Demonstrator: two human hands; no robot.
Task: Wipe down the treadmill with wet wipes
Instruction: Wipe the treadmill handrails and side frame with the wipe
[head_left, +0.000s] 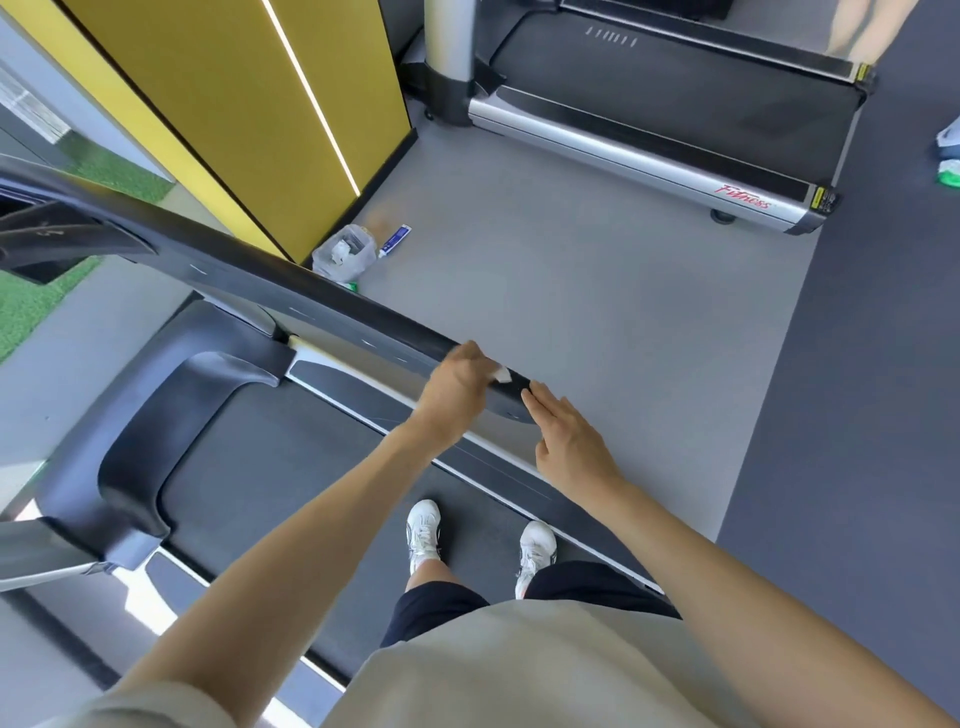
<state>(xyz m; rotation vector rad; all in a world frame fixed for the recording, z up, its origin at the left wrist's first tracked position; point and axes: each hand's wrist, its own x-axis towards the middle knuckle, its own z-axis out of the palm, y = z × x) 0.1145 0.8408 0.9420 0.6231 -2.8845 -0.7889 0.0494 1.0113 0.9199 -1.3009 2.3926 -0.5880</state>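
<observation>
Shoes (423, 530) stand on the treadmill belt (291, 499), and with no wipe near it I judge the deck yet to do. Just ahead, the hands work the near end of the right handrail (311, 304): my left hand (457, 384) curls over the rail, pinching a white wet wipe (501, 375) against its top, while my right hand (571, 441) lies flat, straight fingers touching the rail's tip, holding nothing. The rail's run toward the console looks glossy — wiped or not, I cannot tell. Beyond, on the floor, a clear bag (345, 254) holds crumpled white wipes beside a small blue-and-white pack (395, 240) — so I judge some wiping done. A second treadmill (675, 104) stands well apart.
</observation>
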